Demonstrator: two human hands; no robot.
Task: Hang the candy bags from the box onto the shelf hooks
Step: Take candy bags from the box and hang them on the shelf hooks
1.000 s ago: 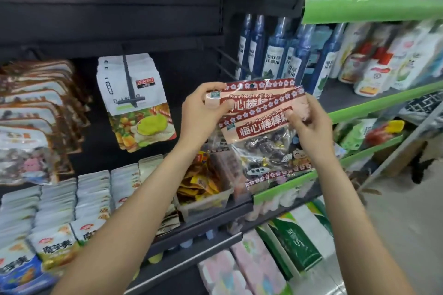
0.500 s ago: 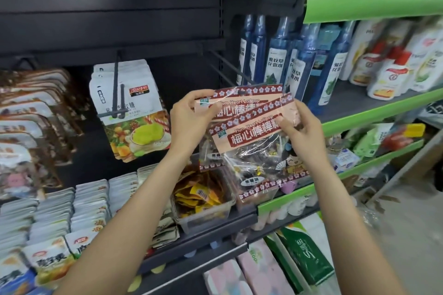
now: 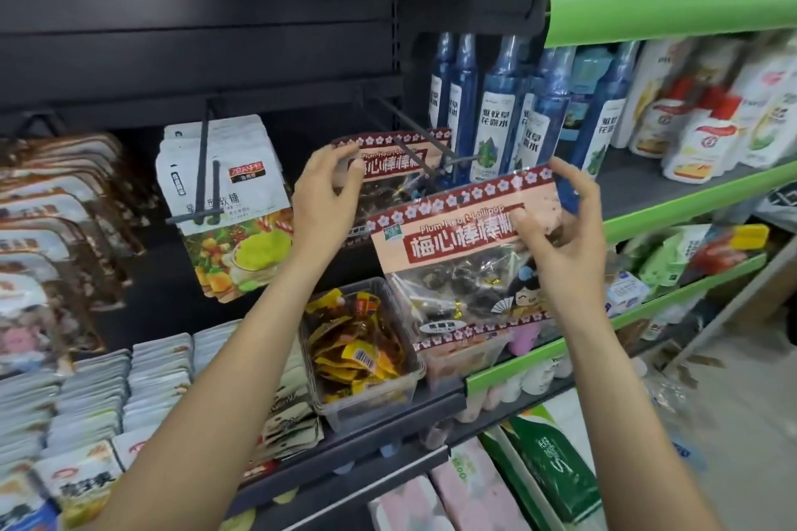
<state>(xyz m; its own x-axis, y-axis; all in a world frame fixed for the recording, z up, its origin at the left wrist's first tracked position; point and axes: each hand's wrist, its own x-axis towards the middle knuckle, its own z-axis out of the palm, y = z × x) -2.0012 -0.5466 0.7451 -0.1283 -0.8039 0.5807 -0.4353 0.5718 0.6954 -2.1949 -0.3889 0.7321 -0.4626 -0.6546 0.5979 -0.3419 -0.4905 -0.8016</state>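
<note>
Pink lollipop bag (image 3: 468, 254) pinched in your right hand (image 3: 560, 228); left hand (image 3: 327, 194) grips rear bag (image 3: 388, 155) on hook (image 3: 414, 131). Miss header hole, bag drops.

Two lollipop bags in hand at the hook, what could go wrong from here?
1. The left hand pinches only the top corner of the rear lollipop bag at the hook; the hole may miss the prong.
2. The right hand holds the front lollipop bag by one edge, tilted; that grip could slip.
3. A dropped bag likely lands in the snack bin below.
</note>
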